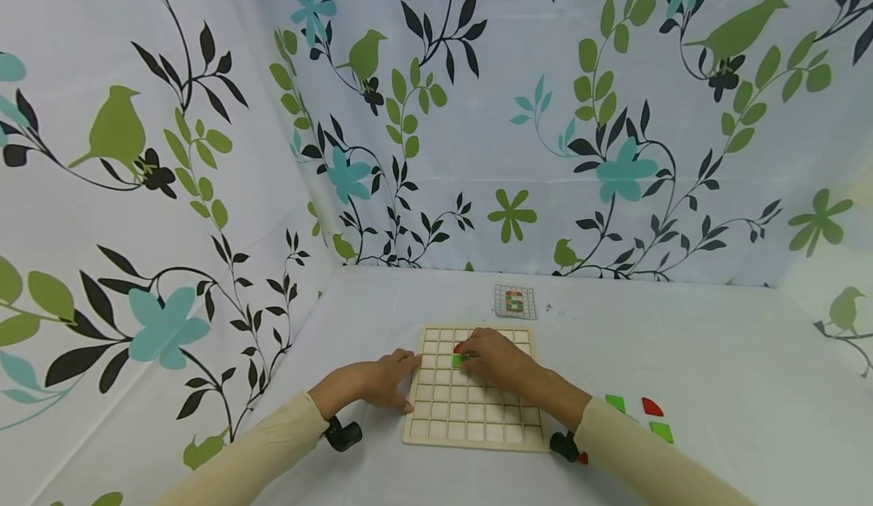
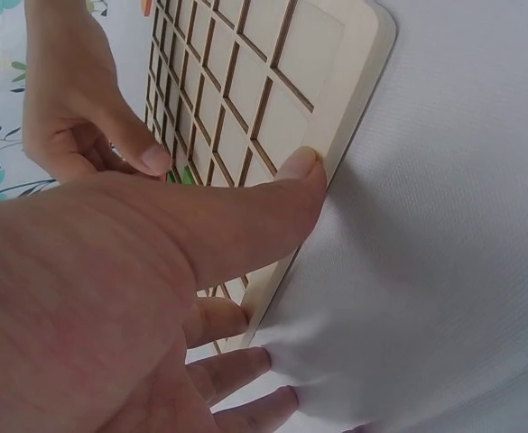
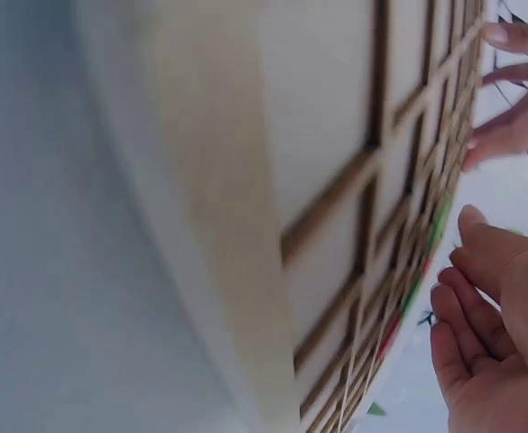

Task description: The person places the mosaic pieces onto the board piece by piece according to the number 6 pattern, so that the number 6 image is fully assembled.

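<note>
A pale wooden grid board (image 1: 450,411) lies on the white table, its square cells divided by thin ridges. My left hand (image 1: 382,381) rests along its left side; the thumb (image 2: 273,203) touches the border near a corner, and other fingers touch the same edge. Over the board's upper middle is my right hand (image 1: 498,358), fingers bent loosely and no piece visible between them. Just beside its fingertips, a green piece (image 1: 457,360) and a red piece (image 1: 458,348) sit in the grid. The right wrist view shows red and green pieces (image 3: 440,224) along the board, partly at a grazing angle.
Behind the board lies a small gridded card (image 1: 514,302) with a coloured pattern. To the right, loose on the table, are green pieces (image 1: 661,432) and red pieces (image 1: 652,407), some partly covered by my right sleeve. A patterned curtain (image 1: 436,127) hangs behind.
</note>
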`<state>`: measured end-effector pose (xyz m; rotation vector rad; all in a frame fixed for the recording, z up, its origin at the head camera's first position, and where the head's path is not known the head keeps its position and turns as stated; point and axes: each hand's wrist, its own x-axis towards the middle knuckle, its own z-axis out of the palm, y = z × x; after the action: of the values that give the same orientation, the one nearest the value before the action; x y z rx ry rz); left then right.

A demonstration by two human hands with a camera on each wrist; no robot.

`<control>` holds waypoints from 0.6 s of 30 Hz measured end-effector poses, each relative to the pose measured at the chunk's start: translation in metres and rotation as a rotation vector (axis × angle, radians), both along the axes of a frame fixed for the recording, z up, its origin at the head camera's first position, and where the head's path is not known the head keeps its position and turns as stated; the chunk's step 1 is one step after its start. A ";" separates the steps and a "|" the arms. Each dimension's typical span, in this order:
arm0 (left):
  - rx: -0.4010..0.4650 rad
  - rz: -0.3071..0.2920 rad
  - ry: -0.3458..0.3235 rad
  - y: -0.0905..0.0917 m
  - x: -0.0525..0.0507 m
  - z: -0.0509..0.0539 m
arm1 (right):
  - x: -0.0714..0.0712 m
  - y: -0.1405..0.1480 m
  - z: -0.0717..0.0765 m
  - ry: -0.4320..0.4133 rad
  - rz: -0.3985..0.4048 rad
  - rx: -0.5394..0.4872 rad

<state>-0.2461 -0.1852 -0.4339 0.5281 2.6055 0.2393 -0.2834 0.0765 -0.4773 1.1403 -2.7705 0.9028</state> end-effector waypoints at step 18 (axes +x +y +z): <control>-0.007 0.000 -0.016 0.001 -0.004 -0.001 | 0.018 0.118 0.023 -0.244 -0.378 -0.234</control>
<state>-0.2498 -0.1846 -0.4347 0.5215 2.5899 0.2331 -0.2655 0.1948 -0.4547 0.4779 -2.8129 1.3374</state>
